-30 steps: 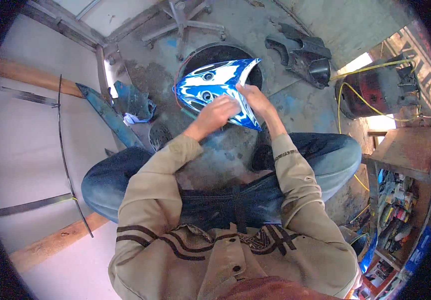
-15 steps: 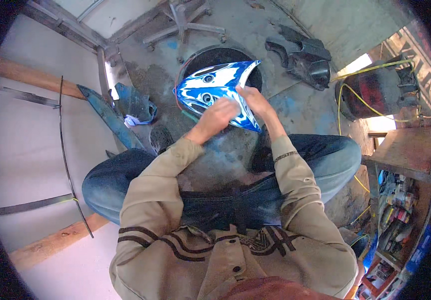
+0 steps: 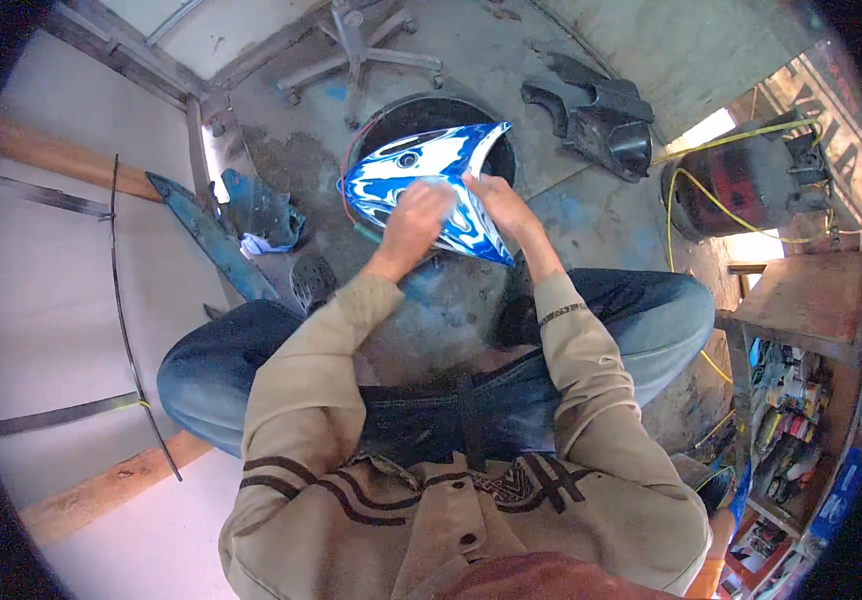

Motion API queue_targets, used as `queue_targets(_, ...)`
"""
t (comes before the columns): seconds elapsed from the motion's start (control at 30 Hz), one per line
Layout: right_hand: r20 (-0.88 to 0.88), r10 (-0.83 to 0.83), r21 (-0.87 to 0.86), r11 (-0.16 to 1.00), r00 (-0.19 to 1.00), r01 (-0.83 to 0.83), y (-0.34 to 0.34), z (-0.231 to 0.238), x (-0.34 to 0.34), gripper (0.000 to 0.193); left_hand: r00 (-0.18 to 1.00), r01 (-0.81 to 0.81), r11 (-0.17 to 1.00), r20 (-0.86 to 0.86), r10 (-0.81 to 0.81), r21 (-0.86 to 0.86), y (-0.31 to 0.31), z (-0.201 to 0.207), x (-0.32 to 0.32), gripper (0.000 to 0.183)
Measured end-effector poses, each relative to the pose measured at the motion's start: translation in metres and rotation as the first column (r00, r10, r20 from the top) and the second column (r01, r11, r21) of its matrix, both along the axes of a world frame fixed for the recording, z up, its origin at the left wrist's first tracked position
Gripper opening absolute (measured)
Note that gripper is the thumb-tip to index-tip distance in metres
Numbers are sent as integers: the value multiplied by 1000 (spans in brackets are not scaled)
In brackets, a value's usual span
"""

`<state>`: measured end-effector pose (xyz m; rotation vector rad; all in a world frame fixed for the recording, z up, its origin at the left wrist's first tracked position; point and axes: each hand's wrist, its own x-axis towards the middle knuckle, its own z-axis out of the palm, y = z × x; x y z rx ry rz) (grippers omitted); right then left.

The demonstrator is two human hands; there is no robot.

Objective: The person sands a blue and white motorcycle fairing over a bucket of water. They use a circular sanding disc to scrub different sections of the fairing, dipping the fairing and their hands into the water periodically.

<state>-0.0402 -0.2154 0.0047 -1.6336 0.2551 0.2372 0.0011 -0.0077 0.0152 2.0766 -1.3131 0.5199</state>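
Observation:
A glossy blue-and-white vehicle fairing panel (image 3: 476, 235) lies across a round black tub (image 3: 421, 105) on the floor in front of me. It tapers to the left and widens into a notched right end. My left hand (image 3: 416, 222) presses on the panel's top with curled fingers. Blur smears the fingertips, and whatever they may hold cannot be made out. At the notched right edge, my right hand (image 3: 501, 207) grips the panel. One of the panel's round holes shows above my left hand.
Black moulded plastic parts (image 3: 596, 115) lie beyond the tub to the right. A wheeled chair base (image 3: 356, 55) stands at the far side. Blue panels (image 3: 211, 235) lean by the left wall. To the right are a dark red-black tank (image 3: 726, 190) with a yellow hose and a wooden shelf (image 3: 801, 300).
My left hand has slid leftward over the panel, covering the lower hole. My right hand keeps its hold on the edge. The whole view has shifted slightly.

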Motion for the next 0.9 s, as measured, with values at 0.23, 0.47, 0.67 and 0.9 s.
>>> queue_targets(0.23, 31, -45, 100, 994, 998, 42, -5, -16, 2, 55, 997, 67, 998, -41, -67, 6, 4, 2, 16, 26)
queue_targets(0.47, 80, -26, -2, 1000, 996, 27, -2, -9, 3, 58, 944, 329, 940, -48, -325, 92, 2, -4, 0, 36)
queue_targets(0.67, 117, -21, 18, 1000, 993, 19, -6, -23, 5, 60, 984, 179, 984, 5, -179, 17, -1, 6, 2, 26)
queue_targets(0.9, 69, -46, 59, 997, 997, 42, -1, -18, -1, 64, 985, 174, 984, -8, -174, 26, 4, 0, 6, 32)
